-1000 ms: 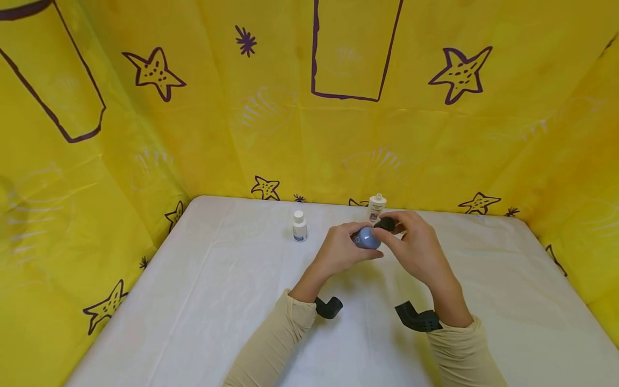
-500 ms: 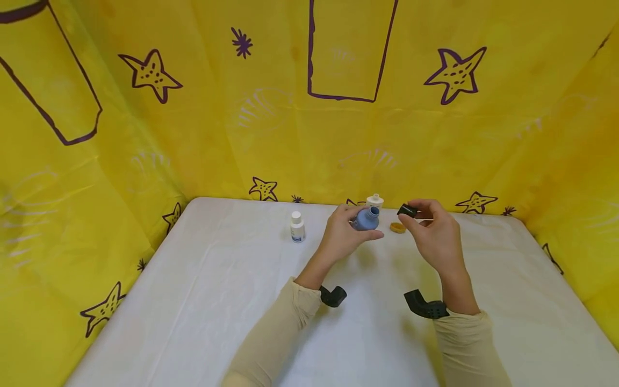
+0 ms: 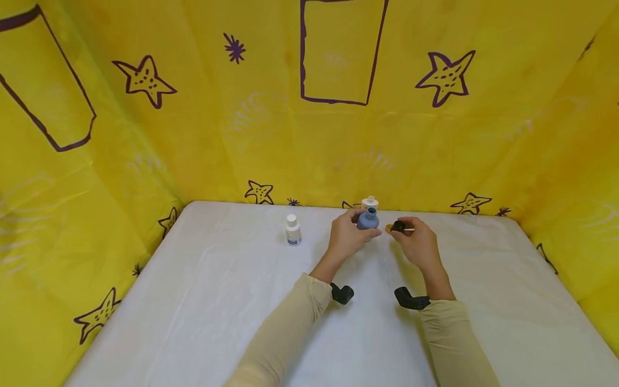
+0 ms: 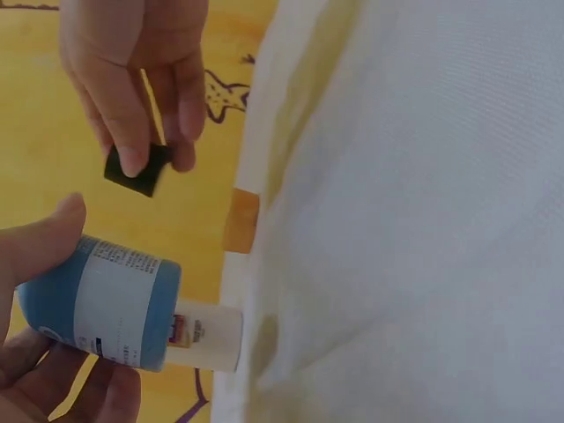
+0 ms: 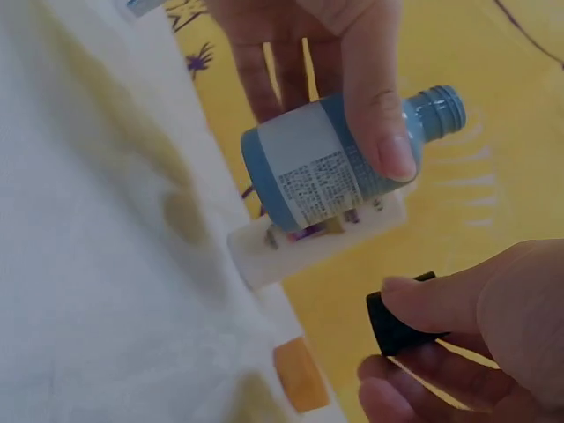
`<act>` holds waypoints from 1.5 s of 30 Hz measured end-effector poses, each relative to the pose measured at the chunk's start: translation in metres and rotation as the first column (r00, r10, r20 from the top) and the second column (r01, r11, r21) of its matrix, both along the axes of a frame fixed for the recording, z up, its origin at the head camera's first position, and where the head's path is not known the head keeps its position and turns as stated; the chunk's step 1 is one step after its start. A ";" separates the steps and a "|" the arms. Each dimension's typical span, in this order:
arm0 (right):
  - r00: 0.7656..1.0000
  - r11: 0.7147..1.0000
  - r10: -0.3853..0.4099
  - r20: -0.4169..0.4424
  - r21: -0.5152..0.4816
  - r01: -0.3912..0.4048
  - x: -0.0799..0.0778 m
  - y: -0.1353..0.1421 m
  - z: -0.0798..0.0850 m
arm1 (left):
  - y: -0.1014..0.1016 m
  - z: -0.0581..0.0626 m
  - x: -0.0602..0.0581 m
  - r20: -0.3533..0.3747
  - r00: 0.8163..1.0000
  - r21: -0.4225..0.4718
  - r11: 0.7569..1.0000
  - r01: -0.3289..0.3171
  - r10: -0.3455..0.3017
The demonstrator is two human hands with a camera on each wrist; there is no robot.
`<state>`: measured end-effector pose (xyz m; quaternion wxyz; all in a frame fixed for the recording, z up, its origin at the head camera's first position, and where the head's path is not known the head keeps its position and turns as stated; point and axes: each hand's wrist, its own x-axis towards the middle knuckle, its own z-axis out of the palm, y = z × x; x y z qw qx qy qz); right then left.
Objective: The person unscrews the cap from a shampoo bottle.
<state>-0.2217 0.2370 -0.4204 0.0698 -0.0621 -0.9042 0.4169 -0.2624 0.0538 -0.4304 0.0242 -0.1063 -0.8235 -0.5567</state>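
- Two hands at work over the white table (image 3: pixel 217 301), each occupied.
- Left hand (image 3: pixel 347 236): fingers and thumb curled round the body of the blue bottle (image 3: pixel 368 222); neck uncapped, threads bare.
- Bottle's long axis roughly upright, mouth up; whether its base touches the table, cannot tell.
- Right hand (image 3: pixel 419 244): pinches the black cap (image 3: pixel 398 226) between thumb and fingers.
- Key relation: cap lies to the right of the bottle's mouth, apart from it; the right hand is nearer the orange lid (image 3: pixel 389 228), which sits on the table just beyond the cap.
- White bottle with nozzle top (image 3: pixel 369 202) stands behind the blue one; white-capped bottle (image 3: pixel 293 232) stands well to the left.
- Writing: blue bottle's pale label carries rows of fine print, illegible; nozzle bottle shows a small coloured patch. No brand readable.
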 end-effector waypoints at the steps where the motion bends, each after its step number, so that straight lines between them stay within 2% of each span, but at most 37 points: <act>1: 1.000 1.000 0.004 0.009 0.010 -0.004 -0.001 0.001 -0.004 | 0.001 -0.002 -0.001 0.005 1.000 -0.008 1.000 -0.002 0.002; 4: 1.000 0.999 0.008 0.019 0.048 -0.009 -0.004 0.002 -0.012 | 0.003 -0.008 -0.003 0.021 1.000 -0.016 1.000 0.006 -0.006; 11: 0.992 0.997 0.028 0.124 0.068 -0.037 -0.009 0.001 -0.026 | 0.005 -0.019 -0.006 0.076 0.997 -0.048 0.999 0.005 -0.001; 16: 0.991 0.995 0.030 0.129 0.090 -0.041 -0.011 -0.001 -0.033 | 0.005 -0.023 -0.007 0.077 0.997 -0.052 0.999 0.008 -0.004; 23: 0.979 0.993 0.049 0.197 0.097 -0.069 -0.012 -0.002 -0.038 | 0.004 -0.027 -0.007 0.117 0.992 -0.084 0.995 0.050 -0.040; 30: 0.978 0.990 0.053 0.201 0.116 -0.077 -0.011 -0.004 -0.038 | 0.003 -0.030 -0.007 0.128 0.989 -0.085 0.992 0.091 -0.079; 39: 0.972 0.989 0.064 0.225 0.113 -0.091 -0.009 -0.004 -0.033 | 0.003 -0.025 -0.006 0.145 0.985 -0.124 0.986 0.116 -0.098; 45: 0.968 0.991 0.053 0.245 0.106 -0.081 -0.005 0.001 -0.020 | -0.002 -0.007 0.002 0.115 0.992 -0.180 0.981 0.074 -0.054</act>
